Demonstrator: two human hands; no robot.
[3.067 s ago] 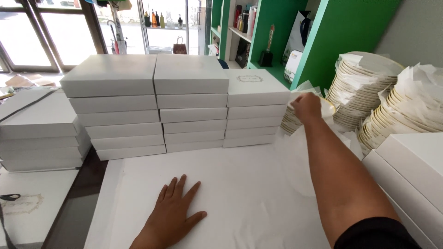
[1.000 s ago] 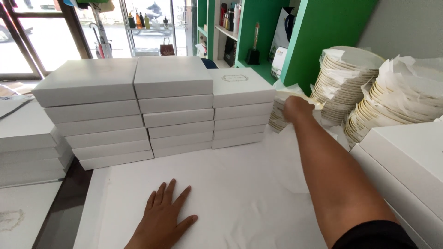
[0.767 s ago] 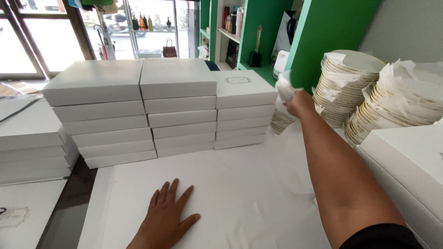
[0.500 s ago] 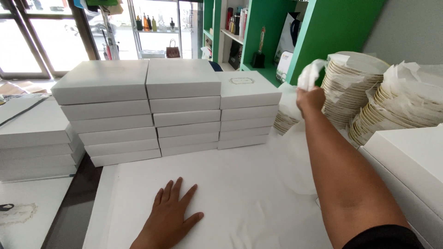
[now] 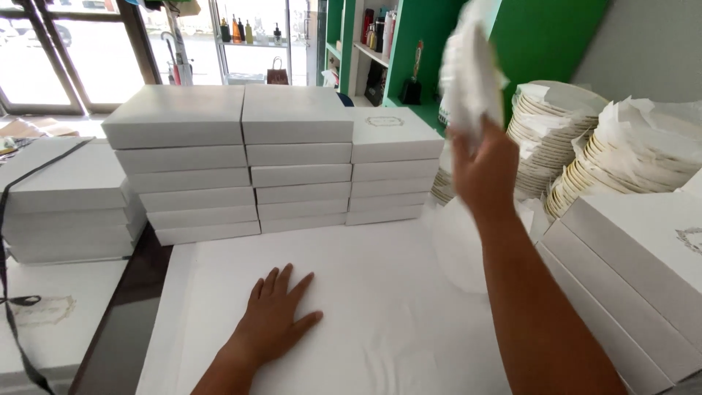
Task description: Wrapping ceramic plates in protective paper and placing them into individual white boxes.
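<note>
Big stacks of white boxes (image 5: 241,157) sit just beyond the left hand (image 5: 278,314), fingers spread flat on the white paper sheet (image 5: 380,307), gripping nothing. Right hand (image 5: 482,172) pinches crumpled tissue paper (image 5: 468,69) above its fingertips.

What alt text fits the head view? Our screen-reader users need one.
A person's right hand lifts a crumpled white tissue sheet above stacks of paper-lined plates, while the left hand lies flat on white paper covering the table. Stacks of flat white boxes stand behind, before green shelves.
</note>
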